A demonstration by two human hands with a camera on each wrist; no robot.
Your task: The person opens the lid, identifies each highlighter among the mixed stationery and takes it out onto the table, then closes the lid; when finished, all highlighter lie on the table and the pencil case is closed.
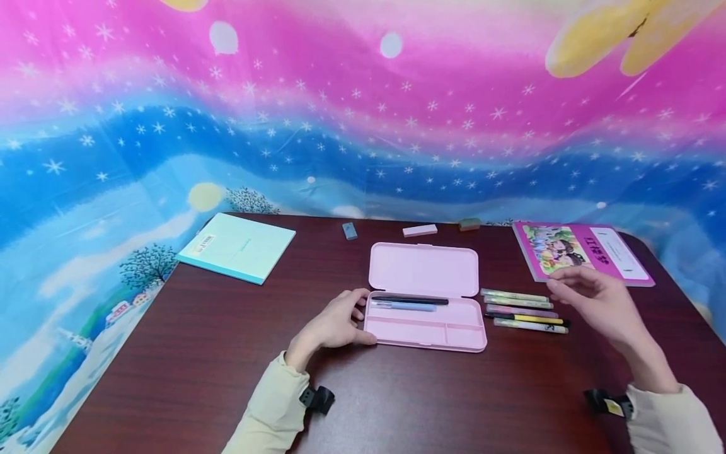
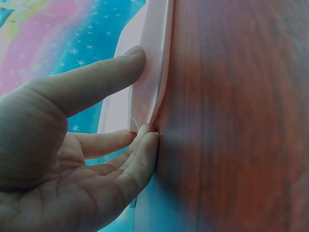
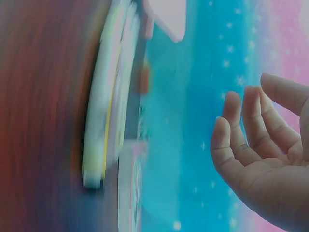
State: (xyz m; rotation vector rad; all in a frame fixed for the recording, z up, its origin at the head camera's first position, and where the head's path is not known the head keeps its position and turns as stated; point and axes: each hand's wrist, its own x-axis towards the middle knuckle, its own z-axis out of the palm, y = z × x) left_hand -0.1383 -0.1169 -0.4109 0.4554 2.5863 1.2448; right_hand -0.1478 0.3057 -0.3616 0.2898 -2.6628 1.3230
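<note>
Within the grip of the left hand (image 1: 334,323), thumb and curled fingers hold the left end of an open pink pencil case (image 1: 405,330); a black pen (image 1: 420,301) and blue pen (image 1: 411,307) lie inside, ahead of the fingertips. The right hand (image 1: 601,306) is raised and empty, fingers loosely bent; whether thumb and forefinger meet cannot be told. Just beside them lies a row of five pens (image 1: 522,311), which a careless brush could set rolling. A sharp tug by the left fingers could tilt the case, sliding its pens. Beneath both hands spreads a dark wood-grained table (image 1: 454,403); beyond the fingers hangs a pink-and-blue snowflake cloth (image 1: 363,94).
</note>
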